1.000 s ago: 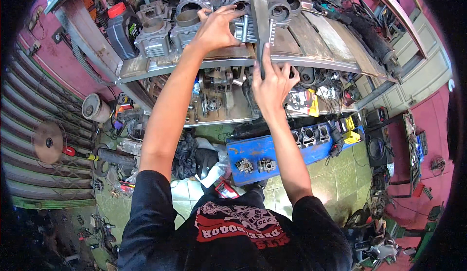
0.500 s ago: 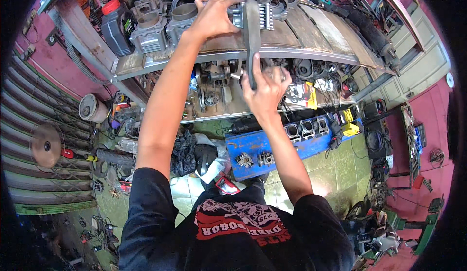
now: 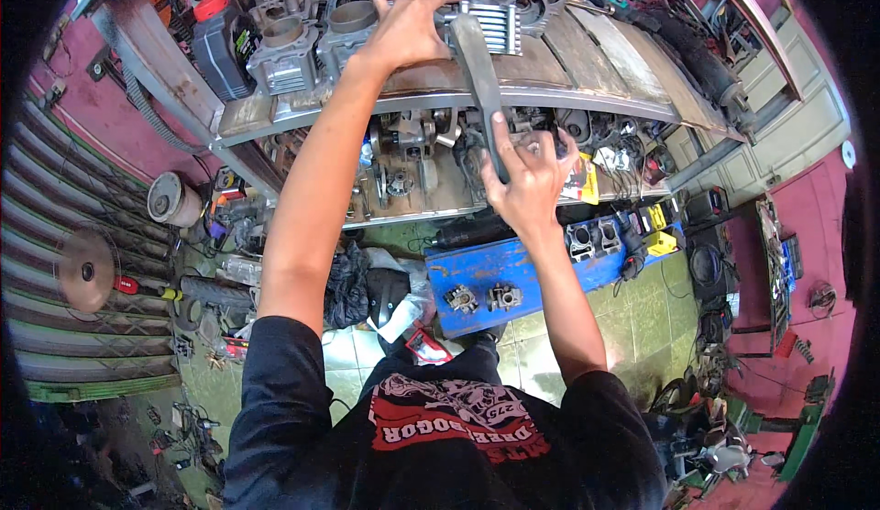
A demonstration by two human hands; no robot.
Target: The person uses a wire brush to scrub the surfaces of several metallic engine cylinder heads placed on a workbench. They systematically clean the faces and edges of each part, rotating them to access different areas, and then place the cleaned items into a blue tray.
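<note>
A silver engine cylinder [image 3: 492, 28] with cooling fins sits on the upper shelf. My left hand [image 3: 411, 29] is closed round its left end, fingers on top and thumb toward the front. In my right hand [image 3: 530, 178] is a long grey flat-backed tool [image 3: 478, 65], wider at its far part and narrower toward my fingers. My index finger lies along its narrow part. The tool slants, with its far end over the cylinder's left fins; its underside is hidden, so I cannot tell its exact kind.
More cylinders [image 3: 282, 63] and a dark bottle with a red cap [image 3: 223, 52] stand left on the shelf. The shelf's metal edge [image 3: 587, 98] runs below my hands. Engine parts crowd the lower shelf [image 3: 367, 214]. A blue bench [image 3: 458, 272] holds carburettors and cylinders.
My right hand has moved right and toward me with the grey tool, which now slants more and uncovers more fins. My left hand stays on the cylinder.
</note>
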